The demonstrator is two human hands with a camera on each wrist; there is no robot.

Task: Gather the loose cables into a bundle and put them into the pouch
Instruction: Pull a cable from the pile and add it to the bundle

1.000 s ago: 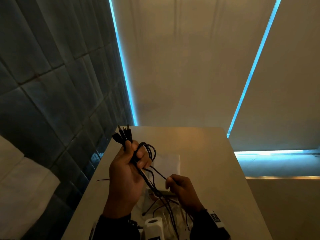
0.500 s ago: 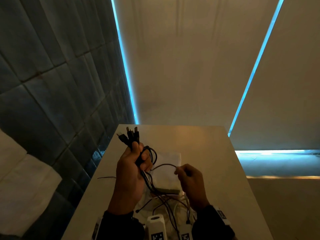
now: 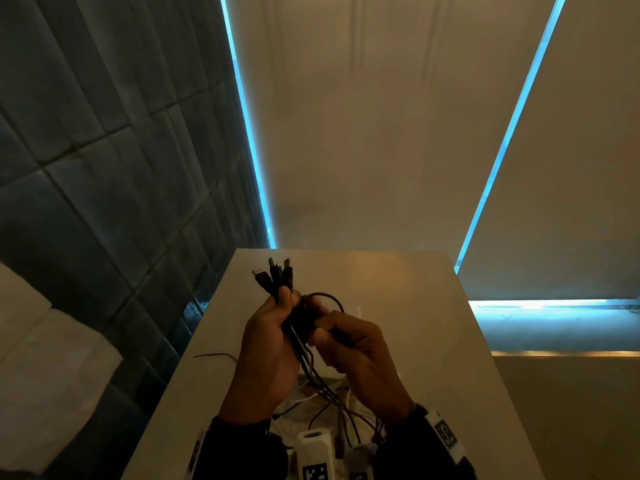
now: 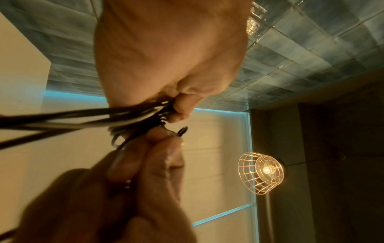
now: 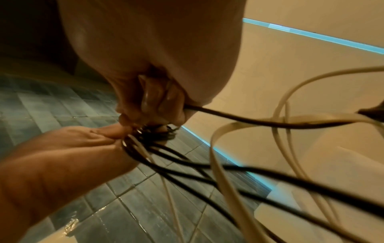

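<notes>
My left hand (image 3: 273,341) grips a bundle of black cables (image 3: 300,322) above the table, with several plug ends (image 3: 275,273) sticking up past its fingers. My right hand (image 3: 349,344) has closed in beside it and pinches one cable against the bundle. The cables' loose lengths (image 3: 325,393) hang down between my wrists. In the left wrist view the left hand (image 4: 174,102) clamps the dark strands (image 4: 83,118). From the right wrist, the right hand (image 5: 153,105) holds a black cable (image 5: 249,120), while pale flat cables (image 5: 220,164) loop beside it. The white pouch (image 3: 353,311) lies mostly hidden under my hands.
The pale table (image 3: 450,358) runs ahead to a beige wall with blue light strips (image 3: 249,133). A dark tiled wall (image 3: 104,168) borders the left edge. A thin wire (image 3: 214,356) lies left of my left hand. White devices (image 3: 313,452) sit at the near edge. A caged lamp (image 4: 261,172) glows.
My right hand rose from the cables on the table and carried one cable up to the bundle in my left hand. The left hand stayed roughly in place.
</notes>
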